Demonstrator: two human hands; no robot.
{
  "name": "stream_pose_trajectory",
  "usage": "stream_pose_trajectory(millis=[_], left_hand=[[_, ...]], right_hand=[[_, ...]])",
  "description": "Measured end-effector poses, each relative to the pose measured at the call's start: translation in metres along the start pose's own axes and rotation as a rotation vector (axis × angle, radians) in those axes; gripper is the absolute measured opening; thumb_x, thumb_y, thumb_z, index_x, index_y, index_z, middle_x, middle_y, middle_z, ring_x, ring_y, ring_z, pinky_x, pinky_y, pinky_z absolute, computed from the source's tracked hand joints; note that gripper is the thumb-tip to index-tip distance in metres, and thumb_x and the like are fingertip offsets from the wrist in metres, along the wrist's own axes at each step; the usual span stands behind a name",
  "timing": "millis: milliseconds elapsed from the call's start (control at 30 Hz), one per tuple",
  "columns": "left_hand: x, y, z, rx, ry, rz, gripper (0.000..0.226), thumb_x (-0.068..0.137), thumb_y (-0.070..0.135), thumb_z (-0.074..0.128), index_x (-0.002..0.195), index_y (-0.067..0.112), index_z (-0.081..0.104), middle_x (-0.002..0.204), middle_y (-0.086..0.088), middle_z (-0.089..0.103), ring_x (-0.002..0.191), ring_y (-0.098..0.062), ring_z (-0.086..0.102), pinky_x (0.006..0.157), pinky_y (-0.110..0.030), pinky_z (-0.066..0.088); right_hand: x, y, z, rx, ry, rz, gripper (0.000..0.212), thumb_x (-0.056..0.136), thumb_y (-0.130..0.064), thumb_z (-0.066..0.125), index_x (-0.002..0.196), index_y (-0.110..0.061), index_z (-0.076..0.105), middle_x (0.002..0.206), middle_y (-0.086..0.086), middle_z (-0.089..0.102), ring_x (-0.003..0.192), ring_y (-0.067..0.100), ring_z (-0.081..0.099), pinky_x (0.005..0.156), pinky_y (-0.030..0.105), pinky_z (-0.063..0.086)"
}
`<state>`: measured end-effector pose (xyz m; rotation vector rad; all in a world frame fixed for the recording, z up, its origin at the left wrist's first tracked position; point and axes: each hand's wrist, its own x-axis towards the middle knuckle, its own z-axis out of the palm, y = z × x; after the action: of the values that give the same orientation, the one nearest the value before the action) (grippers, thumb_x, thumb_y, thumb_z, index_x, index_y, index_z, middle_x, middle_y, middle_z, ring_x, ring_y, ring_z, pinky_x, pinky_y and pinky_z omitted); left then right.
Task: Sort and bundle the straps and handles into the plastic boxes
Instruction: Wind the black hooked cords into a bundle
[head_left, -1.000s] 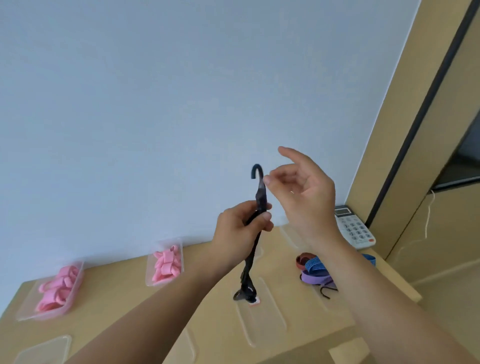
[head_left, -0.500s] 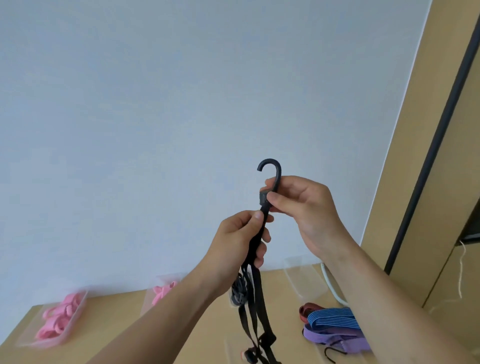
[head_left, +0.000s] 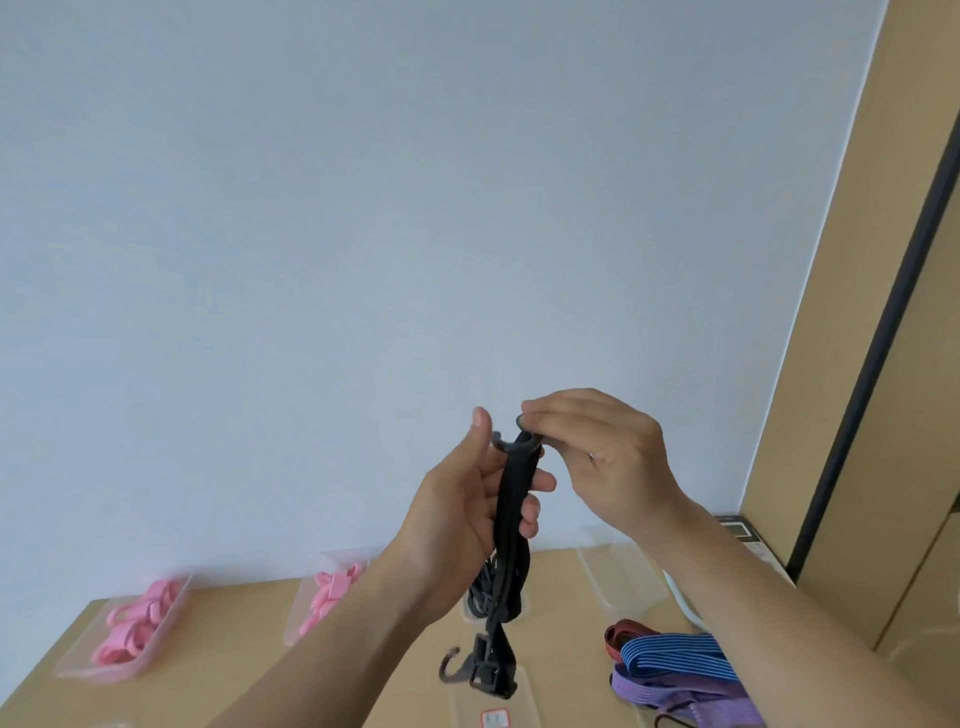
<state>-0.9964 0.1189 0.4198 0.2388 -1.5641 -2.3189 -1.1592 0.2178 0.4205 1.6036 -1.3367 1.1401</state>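
Observation:
A black strap with hooks hangs folded in the air above the table. My left hand holds its folded lengths, fingers curled round them. My right hand pinches the top hook at the strap's upper end. A lower hook and buckle dangle just above the table. Two clear plastic boxes hold pink handles: one at far left, one further back. Red, blue and purple straps lie piled at the right.
The tan table meets a pale wall. A clear box stands behind my right forearm, a clear lid lies near the front edge. A dark device sits at the far right corner beside a tan door frame.
The top hook has been turned from upright to lying sideways under my right fingers. My left hand has opened its thumb upward and the strap now hangs in more folds.

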Motion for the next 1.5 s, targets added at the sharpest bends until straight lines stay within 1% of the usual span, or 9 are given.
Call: stream_pose_trajectory(millis=[133, 267, 333, 500, 667, 933, 1033, 1267, 1500], left_hand=[[-0.003, -0.006, 0.000, 0.099, 0.020, 0.123, 0.042, 0.101, 0.037, 0.061, 0.114, -0.001, 0.072, 0.093, -0.007, 0.068, 0.071, -0.018, 0.055, 0.069, -0.027, 0.050], [-0.005, -0.011, 0.004, 0.160, 0.102, 0.154, 0.038, 0.111, 0.021, 0.043, 0.114, -0.005, 0.070, 0.085, -0.008, 0.062, 0.067, -0.018, 0.052, 0.073, -0.031, 0.044], [-0.006, -0.013, 0.007, 0.162, 0.116, 0.155, 0.038, 0.113, 0.018, 0.040, 0.105, -0.002, 0.071, 0.079, -0.008, 0.057, 0.062, -0.016, 0.047, 0.065, -0.025, 0.044], [-0.004, -0.018, 0.007, 0.234, 0.205, 0.157, 0.037, 0.114, 0.015, 0.036, 0.111, -0.002, 0.069, 0.072, -0.001, 0.052, 0.058, -0.012, 0.039, 0.056, -0.019, 0.038], [-0.004, -0.020, 0.007, 0.304, 0.248, 0.165, 0.038, 0.113, 0.020, 0.041, 0.082, 0.009, 0.060, 0.074, -0.003, 0.052, 0.058, -0.012, 0.040, 0.059, -0.024, 0.036], [-0.012, -0.030, -0.012, 0.152, 0.111, 0.107, 0.034, 0.094, 0.028, 0.060, 0.117, 0.004, 0.065, 0.091, -0.007, 0.068, 0.072, -0.022, 0.057, 0.074, -0.037, 0.046], [-0.015, -0.040, -0.019, 0.224, 0.130, 0.066, 0.031, 0.097, 0.029, 0.058, 0.111, 0.002, 0.066, 0.087, -0.009, 0.064, 0.071, -0.021, 0.055, 0.078, -0.044, 0.039], [-0.008, -0.043, -0.024, 0.384, 0.313, 0.062, 0.024, 0.108, 0.018, 0.055, 0.100, 0.014, 0.077, 0.069, 0.002, 0.066, 0.053, -0.014, 0.051, 0.056, -0.023, 0.046], [-0.005, -0.039, -0.023, 0.391, 0.411, -0.084, 0.040, 0.102, 0.036, 0.065, 0.083, 0.002, 0.072, 0.058, -0.006, 0.064, 0.044, -0.021, 0.053, 0.045, -0.022, 0.049]], right_hand=[[-0.004, 0.001, 0.000, -0.083, -0.052, -0.015, 0.038, 0.082, 0.019, 0.070, 0.106, -0.008, 0.079, 0.112, 0.007, 0.075, 0.097, 0.026, 0.072, 0.083, 0.034, 0.059], [0.007, -0.017, -0.004, 0.546, -0.208, 0.820, 0.022, 0.095, -0.026, 0.063, 0.112, -0.033, 0.076, 0.103, -0.001, 0.078, 0.094, 0.013, 0.074, 0.083, 0.036, 0.060], [0.013, -0.020, -0.009, 0.736, -0.359, 0.952, 0.021, 0.099, -0.031, 0.060, 0.103, -0.022, 0.078, 0.095, 0.007, 0.077, 0.083, 0.018, 0.073, 0.080, 0.037, 0.058], [0.018, -0.029, -0.015, 0.829, -0.313, 0.990, 0.030, 0.093, -0.044, 0.067, 0.104, -0.019, 0.079, 0.101, 0.006, 0.077, 0.094, 0.017, 0.071, 0.081, 0.034, 0.059], [0.018, -0.039, -0.007, 0.601, -0.333, 0.929, 0.016, 0.084, -0.018, 0.081, 0.099, -0.022, 0.078, 0.094, -0.005, 0.078, 0.096, 0.006, 0.072, 0.083, 0.019, 0.053], [0.021, -0.035, -0.001, 0.585, -0.226, 1.036, 0.014, 0.090, -0.003, 0.072, 0.097, -0.014, 0.078, 0.091, 0.004, 0.077, 0.090, 0.024, 0.073, 0.078, 0.036, 0.063], [0.025, -0.031, -0.002, 0.533, -0.200, 1.021, 0.016, 0.091, -0.002, 0.071, 0.103, -0.010, 0.076, 0.090, 0.003, 0.075, 0.093, 0.027, 0.073, 0.078, 0.040, 0.064], [0.026, -0.028, 0.002, 0.378, -0.299, 0.896, 0.029, 0.089, -0.009, 0.073, 0.093, -0.037, 0.072, 0.090, 0.000, 0.076, 0.083, 0.023, 0.075, 0.081, 0.048, 0.062], [0.023, -0.031, 0.002, 0.159, -0.332, 0.765, 0.018, 0.089, -0.011, 0.072, 0.105, -0.020, 0.074, 0.089, -0.008, 0.074, 0.086, 0.010, 0.071, 0.085, 0.035, 0.059]])
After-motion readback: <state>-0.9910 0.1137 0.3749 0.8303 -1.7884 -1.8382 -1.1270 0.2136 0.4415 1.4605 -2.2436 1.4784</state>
